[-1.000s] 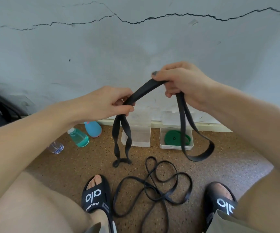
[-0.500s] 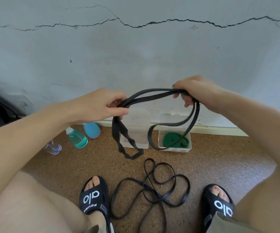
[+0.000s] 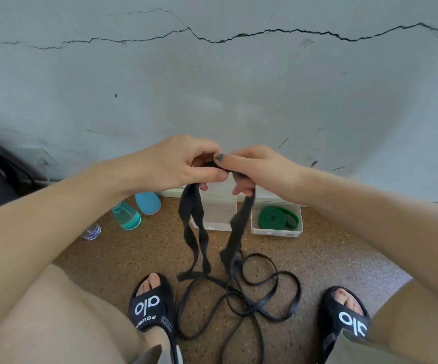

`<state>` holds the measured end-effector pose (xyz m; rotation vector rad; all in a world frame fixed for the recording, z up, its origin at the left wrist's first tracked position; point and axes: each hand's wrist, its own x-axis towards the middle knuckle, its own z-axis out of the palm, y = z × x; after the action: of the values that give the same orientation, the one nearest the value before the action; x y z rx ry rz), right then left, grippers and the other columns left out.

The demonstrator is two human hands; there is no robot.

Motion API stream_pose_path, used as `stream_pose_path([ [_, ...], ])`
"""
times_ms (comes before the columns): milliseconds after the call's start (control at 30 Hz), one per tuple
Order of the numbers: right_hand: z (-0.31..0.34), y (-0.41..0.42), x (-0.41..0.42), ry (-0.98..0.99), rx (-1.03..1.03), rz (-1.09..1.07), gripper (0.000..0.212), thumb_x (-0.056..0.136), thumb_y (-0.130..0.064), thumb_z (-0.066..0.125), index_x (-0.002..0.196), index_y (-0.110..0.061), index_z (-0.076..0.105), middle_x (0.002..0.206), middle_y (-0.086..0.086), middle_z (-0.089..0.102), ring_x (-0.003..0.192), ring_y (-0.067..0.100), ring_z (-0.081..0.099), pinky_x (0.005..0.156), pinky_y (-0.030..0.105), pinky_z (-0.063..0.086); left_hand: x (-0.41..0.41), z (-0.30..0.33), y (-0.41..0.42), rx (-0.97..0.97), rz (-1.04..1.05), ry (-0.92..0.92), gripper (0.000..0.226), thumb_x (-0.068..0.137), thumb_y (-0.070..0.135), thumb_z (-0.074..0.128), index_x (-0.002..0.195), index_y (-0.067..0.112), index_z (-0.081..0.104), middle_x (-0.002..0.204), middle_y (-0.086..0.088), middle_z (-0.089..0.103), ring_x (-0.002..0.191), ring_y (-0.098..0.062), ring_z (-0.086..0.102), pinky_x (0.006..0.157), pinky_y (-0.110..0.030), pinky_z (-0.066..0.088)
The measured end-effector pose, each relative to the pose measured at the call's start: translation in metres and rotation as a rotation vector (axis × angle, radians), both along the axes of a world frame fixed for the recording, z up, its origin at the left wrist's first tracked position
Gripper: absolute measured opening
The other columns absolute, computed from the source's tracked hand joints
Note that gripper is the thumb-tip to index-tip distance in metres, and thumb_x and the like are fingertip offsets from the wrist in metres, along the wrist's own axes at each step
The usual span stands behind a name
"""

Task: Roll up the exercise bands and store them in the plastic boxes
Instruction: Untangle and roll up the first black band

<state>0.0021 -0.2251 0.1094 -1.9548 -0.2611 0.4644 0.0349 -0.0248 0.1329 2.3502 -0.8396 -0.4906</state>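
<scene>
Both hands meet in the air in front of the cracked wall (image 3: 212, 88). The left hand (image 3: 183, 164) and the right hand (image 3: 260, 166) each curl their fingers round the top of a wide black band (image 3: 194, 232), pinching it between them. Its folded lengths hang down in two drooping strands towards the speckled floor (image 3: 330, 258). Below the wall's skirting sit two clear plastic boxes: the left box (image 3: 217, 214) shows nothing inside that I can make out, while the right box (image 3: 277, 229) holds a rolled green band (image 3: 273, 216). A thin black band (image 3: 265, 292) lies tangled on the floor between two black slides (image 3: 152, 308). Further left along the wall stand a teal bottle (image 3: 127, 215) and a blue bottle (image 3: 148, 203).
</scene>
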Motion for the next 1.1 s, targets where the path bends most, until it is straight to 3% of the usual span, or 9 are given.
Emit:
stream_pose_path([
  [133, 0.011, -0.009, 0.01, -0.083, -0.015, -0.084, 0.032, 0.097, -0.032, 0.067, 0.072, -0.012, 0.066, 0.047, -0.011, 0.045, 0.047, 0.007, 0.043, 0.065, 0.027, 0.045, -0.001, -0.004, 0.002, 0.011, 0.021, -0.002, 0.023, 0.09, 0.039, 0.072, 0.106, 0.023, 0.067, 0.082, -0.004, 0.07, 0.07, -0.016, 0.069, 0.069, -0.032, 0.058],
  [267, 0.023, -0.033, 0.022, -0.137, 0.089, -0.204, 0.029, 0.095, -0.031, 0.069, 0.082, -0.005, 0.065, 0.065, 0.01, 0.042, 0.05, 0.014, 0.037, 0.069, 0.032, 0.042, 0.002, -0.006, 0.012, 0.028, 0.013, -0.027, 0.014, 0.092, 0.04, 0.068, 0.096, 0.026, 0.065, 0.076, -0.002, 0.068, 0.068, -0.01, 0.065, 0.067, -0.025, 0.052],
  [367, 0.021, -0.046, 0.028, -0.117, 0.083, -0.241, 0.03, 0.094, -0.033, 0.07, 0.082, -0.005, 0.065, 0.079, 0.01, 0.045, 0.051, 0.016, 0.034, 0.068, 0.033, 0.043, 0.005, -0.007, 0.016, -0.027, 0.061, -0.014, 0.023, 0.094, 0.041, 0.064, 0.096, 0.018, 0.065, 0.069, -0.002, 0.065, 0.063, -0.01, 0.061, 0.064, -0.019, 0.049],
  [500, 0.014, -0.045, 0.03, -0.085, 0.024, -0.26, 0.03, 0.094, -0.028, 0.068, 0.075, -0.006, 0.06, 0.061, 0.009, 0.042, 0.047, 0.015, 0.034, 0.067, 0.033, 0.045, 0.004, -0.012, 0.01, 0.047, 0.042, -0.073, 0.027, 0.103, 0.037, 0.054, 0.094, 0.013, 0.063, 0.071, 0.0, 0.068, 0.062, -0.009, 0.06, 0.058, -0.017, 0.046],
  [600, 0.014, -0.047, 0.03, -0.044, -0.045, -0.231, 0.031, 0.098, -0.026, 0.063, 0.074, -0.007, 0.059, 0.048, -0.003, 0.045, 0.047, 0.015, 0.039, 0.067, 0.032, 0.05, 0.006, -0.01, 0.01, 0.073, 0.024, -0.121, 0.03, 0.106, 0.036, 0.046, 0.099, 0.013, 0.064, 0.074, 0.002, 0.068, 0.07, -0.013, 0.065, 0.068, -0.027, 0.051],
  [733, 0.013, -0.048, 0.025, 0.071, -0.108, -0.101, 0.035, 0.104, -0.037, 0.05, 0.095, -0.006, 0.066, 0.071, 0.008, 0.07, 0.063, 0.024, 0.058, 0.068, 0.033, 0.055, 0.005, -0.009, 0.008, 0.11, 0.009, -0.176, 0.034, 0.106, 0.036, 0.039, 0.111, 0.011, 0.063, 0.072, 0.001, 0.062, 0.065, -0.013, 0.059, 0.061, -0.024, 0.046],
  [833, 0.01, -0.041, 0.021, 0.165, -0.038, -0.007, 0.05, 0.108, -0.047, 0.037, 0.114, -0.008, 0.067, 0.088, 0.013, 0.077, 0.076, 0.027, 0.068, 0.081, 0.035, 0.056, 0.004, -0.008, 0.004, 0.13, -0.01, -0.226, 0.031, 0.106, 0.035, 0.039, 0.116, 0.016, 0.062, 0.078, 0.005, 0.059, 0.07, -0.007, 0.054, 0.064, -0.023, 0.042],
  [900, 0.005, -0.029, 0.017, 0.114, -0.018, 0.023, 0.05, 0.107, -0.047, 0.041, 0.103, -0.006, 0.069, 0.077, 0.01, 0.07, 0.074, 0.023, 0.066, 0.083, 0.036, 0.054, 0.003, -0.009, 0.001, 0.154, -0.035, -0.25, 0.029, 0.107, 0.034, 0.04, 0.119, 0.018, 0.061, 0.088, 0.005, 0.061, 0.079, -0.008, 0.056, 0.069, -0.026, 0.043],
  [1100, 0.005, -0.018, 0.015, 0.066, 0.092, -0.036, 0.038, 0.105, -0.035, 0.053, 0.074, -0.013, 0.054, 0.053, -0.005, 0.033, 0.049, 0.014, 0.032, 0.06, 0.028, 0.037, 0.005, -0.012, 0.007, 0.182, -0.054, -0.206, 0.023, 0.103, 0.037, 0.051, 0.121, 0.023, 0.057, 0.099, 0.003, 0.064, 0.088, -0.017, 0.061, 0.079, -0.045, 0.05],
])
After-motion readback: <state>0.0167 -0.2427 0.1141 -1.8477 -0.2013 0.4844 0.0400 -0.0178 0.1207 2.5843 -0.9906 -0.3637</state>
